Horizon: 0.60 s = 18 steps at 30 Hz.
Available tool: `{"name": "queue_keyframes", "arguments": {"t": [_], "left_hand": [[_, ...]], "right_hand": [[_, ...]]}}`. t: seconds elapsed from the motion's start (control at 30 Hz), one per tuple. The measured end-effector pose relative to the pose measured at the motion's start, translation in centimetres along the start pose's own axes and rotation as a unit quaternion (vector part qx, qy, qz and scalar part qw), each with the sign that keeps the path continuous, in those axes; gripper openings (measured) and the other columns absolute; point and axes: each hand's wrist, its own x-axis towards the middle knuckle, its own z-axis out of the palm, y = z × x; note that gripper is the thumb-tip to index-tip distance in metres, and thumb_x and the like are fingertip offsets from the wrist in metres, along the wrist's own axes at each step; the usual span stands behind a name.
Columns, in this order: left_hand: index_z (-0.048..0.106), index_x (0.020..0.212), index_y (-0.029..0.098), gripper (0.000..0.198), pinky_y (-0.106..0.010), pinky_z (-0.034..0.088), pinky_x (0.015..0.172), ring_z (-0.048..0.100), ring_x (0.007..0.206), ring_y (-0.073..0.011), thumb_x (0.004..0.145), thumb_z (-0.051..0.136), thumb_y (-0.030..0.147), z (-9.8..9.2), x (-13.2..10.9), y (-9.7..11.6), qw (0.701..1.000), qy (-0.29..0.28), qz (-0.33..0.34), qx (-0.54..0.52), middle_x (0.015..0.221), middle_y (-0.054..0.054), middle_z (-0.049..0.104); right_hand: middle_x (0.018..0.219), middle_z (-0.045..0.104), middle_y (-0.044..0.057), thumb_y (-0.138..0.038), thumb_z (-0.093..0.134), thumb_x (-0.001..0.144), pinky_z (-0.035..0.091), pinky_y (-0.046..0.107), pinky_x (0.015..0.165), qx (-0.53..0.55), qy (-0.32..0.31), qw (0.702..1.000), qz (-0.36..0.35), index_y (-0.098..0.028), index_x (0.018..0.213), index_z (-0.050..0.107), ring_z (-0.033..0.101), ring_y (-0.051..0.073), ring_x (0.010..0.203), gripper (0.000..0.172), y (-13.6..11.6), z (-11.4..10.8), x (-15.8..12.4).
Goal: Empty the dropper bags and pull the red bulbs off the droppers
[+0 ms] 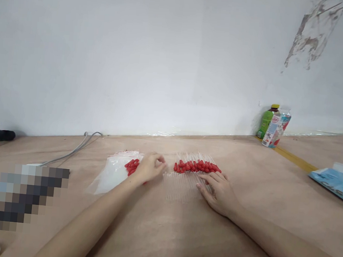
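The left hand (150,167) has its grip pressed together, fingertips bunched and pointing toward the row on its right; whether anything thin sits between them cannot be told. The right hand (218,192) has its grip spread, palm down, with the fingers lying flat on the near ends of a row of clear tubes (181,184). The tubes lie side by side on the bench (179,238), and their red caps (197,166) form a band along the far side, just beyond the right hand. Just left of the left hand lies a clear plastic bag (113,173) with more red-capped pieces (131,166) at its mouth, touching the hand's far edge. Well apart, by the wall to the right, stand two bottles (273,126). A blue packet (338,181) lies at the right edge, and grey cables (72,151) run off to the left.
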Motion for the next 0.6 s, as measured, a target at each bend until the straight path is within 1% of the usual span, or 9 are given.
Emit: {"name": "queue_keyframes", "arguments": {"t": [0.1,0.17,0.27,0.37,0.43,0.5,0.6], "left_hand": [[0.059,0.074,0.02,0.018,-0.029,0.041,0.072,0.055,0.081,-0.0193,0.07,0.059,0.037,2.0,1.2,2.4,0.999,-0.033,0.032,-0.019,0.08,-0.003,0.06],[0.057,0.077,0.019,0.022,-0.027,0.042,0.069,0.056,0.077,-0.018,0.071,0.059,0.041,3.1,2.1,3.2,0.998,-0.05,0.035,-0.034,0.079,-0.002,0.061],[0.055,0.081,0.019,0.025,-0.025,0.041,0.058,0.057,0.065,-0.0156,0.075,0.053,0.043,4.6,3.2,3.2,0.996,-0.066,0.004,-0.055,0.071,-0.001,0.062],[0.053,0.08,0.019,0.022,-0.023,0.039,0.051,0.056,0.055,-0.0142,0.076,0.053,0.04,5.8,4.0,2.9,0.994,-0.074,-0.04,-0.069,0.062,0.0,0.061],[0.053,0.077,0.018,0.018,-0.022,0.038,0.049,0.056,0.054,-0.0138,0.074,0.055,0.036,6.3,4.2,2.8,0.992,-0.072,-0.067,-0.075,0.061,0.0,0.061],[0.052,0.076,0.018,0.014,-0.022,0.038,0.049,0.057,0.055,-0.0139,0.073,0.055,0.031,6.3,4.3,2.8,0.991,-0.058,-0.095,-0.076,0.063,-0.001,0.062],[0.051,0.082,0.016,0.013,-0.023,0.039,0.051,0.058,0.057,-0.0145,0.074,0.052,0.026,5.2,3.7,3.1,0.989,-0.024,-0.124,-0.075,0.065,-0.002,0.063]], "right_hand": [[0.075,0.062,0.003,-0.033,0.044,0.085,0.031,0.031,0.071,0.03,0.008,0.999,0.028,-0.02,0.089,0.062,0.055,0.016,0.074,0.023,0.4,-0.2,-0.1],[0.078,0.062,0.003,-0.031,0.043,0.086,0.031,0.031,0.072,0.045,0.014,0.998,0.044,-0.02,0.088,0.062,0.055,0.016,0.076,0.022,0.8,-0.3,-0.2],[0.079,0.063,0.003,-0.03,0.042,0.087,0.031,0.031,0.072,0.057,0.023,0.996,0.063,-0.02,0.086,0.062,0.056,0.016,0.077,0.022,1.3,-0.3,-0.3],[0.079,0.064,0.003,-0.031,0.042,0.087,0.031,0.031,0.071,0.059,0.03,0.995,0.074,-0.021,0.084,0.062,0.056,0.017,0.077,0.023,1.6,-0.1,-0.3],[0.079,0.064,0.003,-0.032,0.041,0.087,0.032,0.031,0.071,0.062,0.03,0.995,0.075,-0.021,0.084,0.061,0.056,0.017,0.076,0.024,1.7,-0.1,-0.2],[0.077,0.064,0.004,-0.032,0.04,0.087,0.033,0.031,0.07,0.063,0.03,0.995,0.073,-0.02,0.083,0.062,0.056,0.017,0.075,0.025,1.7,0.0,-0.2],[0.073,0.062,0.004,-0.031,0.041,0.087,0.035,0.031,0.07,0.062,0.036,0.995,0.066,-0.02,0.083,0.062,0.057,0.017,0.073,0.024,1.8,0.1,-0.3]]}}
